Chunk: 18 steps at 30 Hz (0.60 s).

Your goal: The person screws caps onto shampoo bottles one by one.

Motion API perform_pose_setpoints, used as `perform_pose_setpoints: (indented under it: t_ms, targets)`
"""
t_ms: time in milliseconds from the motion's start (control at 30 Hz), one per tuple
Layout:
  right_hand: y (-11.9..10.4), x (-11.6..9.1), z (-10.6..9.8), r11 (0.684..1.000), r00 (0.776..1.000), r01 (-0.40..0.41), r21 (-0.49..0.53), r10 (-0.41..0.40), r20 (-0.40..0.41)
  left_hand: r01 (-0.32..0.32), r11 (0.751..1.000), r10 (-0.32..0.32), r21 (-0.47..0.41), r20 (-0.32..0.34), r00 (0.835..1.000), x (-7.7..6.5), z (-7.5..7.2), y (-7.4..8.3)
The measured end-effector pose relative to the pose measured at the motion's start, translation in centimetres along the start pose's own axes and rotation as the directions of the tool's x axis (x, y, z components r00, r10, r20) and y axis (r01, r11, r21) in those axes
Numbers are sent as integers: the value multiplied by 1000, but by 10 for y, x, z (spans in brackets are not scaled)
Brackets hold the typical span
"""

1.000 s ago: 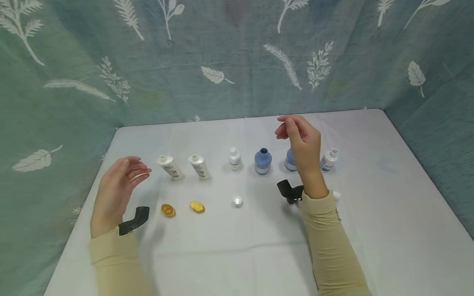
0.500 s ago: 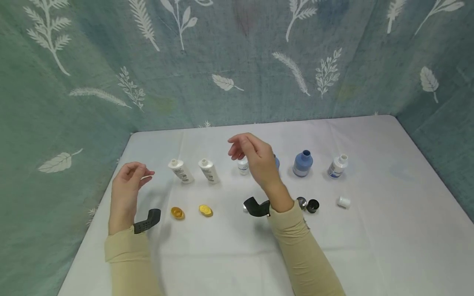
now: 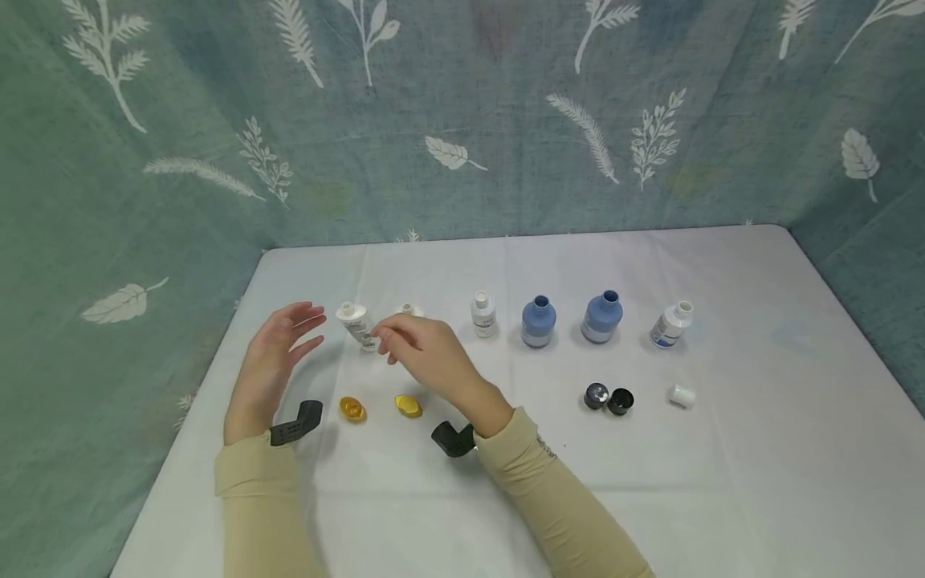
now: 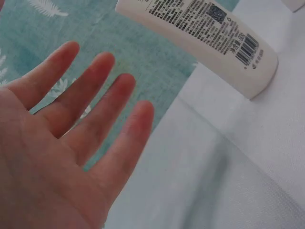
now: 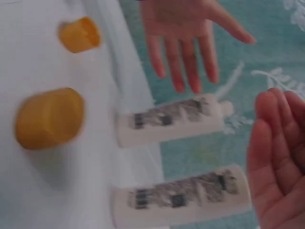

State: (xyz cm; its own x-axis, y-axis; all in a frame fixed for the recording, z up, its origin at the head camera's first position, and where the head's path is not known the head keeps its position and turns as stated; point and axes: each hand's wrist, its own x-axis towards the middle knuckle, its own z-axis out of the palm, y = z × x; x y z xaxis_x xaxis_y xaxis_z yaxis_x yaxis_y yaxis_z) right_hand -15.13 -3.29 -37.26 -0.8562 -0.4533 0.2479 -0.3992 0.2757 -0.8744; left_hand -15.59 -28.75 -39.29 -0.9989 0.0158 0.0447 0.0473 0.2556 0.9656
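Observation:
My left hand [image 3: 273,365] hovers with spread fingers just left of the first white bottle [image 3: 356,325]. In the left wrist view the same bottle stands beyond the fingertips, its printed back label and barcode showing. My right hand [image 3: 433,353] reaches across from the right, fingers loosely bent and holding nothing, and covers most of the second white bottle [image 5: 183,198]. Both of these bottles are capless, with bare necks. Nearer the front lie two golden-yellow caps [image 3: 352,409], [image 5: 50,118], apart from each other.
Farther right stand a small white bottle [image 3: 483,315], two blue bottles [image 3: 538,323], [image 3: 601,318] and another white bottle [image 3: 671,325], all without caps. Two black caps [image 3: 596,395], [image 3: 620,401] and a white cap [image 3: 682,395] lie before them. A patterned cloth [image 3: 462,120] hangs behind the table.
My right hand has swept left from above the blue bottles to the second white bottle. My left hand's fingers have spread, close to the first bottle. The head view has shifted slightly.

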Motion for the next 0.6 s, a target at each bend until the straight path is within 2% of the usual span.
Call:
perform_pose_setpoints:
  t_ms: [133,267,400,500,600]
  targets:
    - [5,1,18,984,986,-46,-170,72,150,33,991,-31,128,-19,999,9,2,-3]
    - [10,-2,34,961,965,-23,-274,92,244,60,972,-57,228,-22,998,16,9,-6]
    - [13,-4,46,952,957,17,-305,73,281,46,983,-50,176,20,999,14,9,-7]
    - [17,-3,52,949,955,7,-317,87,283,31,996,-35,90,48,998,13,9,-5]
    - [19,-3,57,953,955,-18,-304,107,278,31,998,-34,53,58,998,10,7,1]
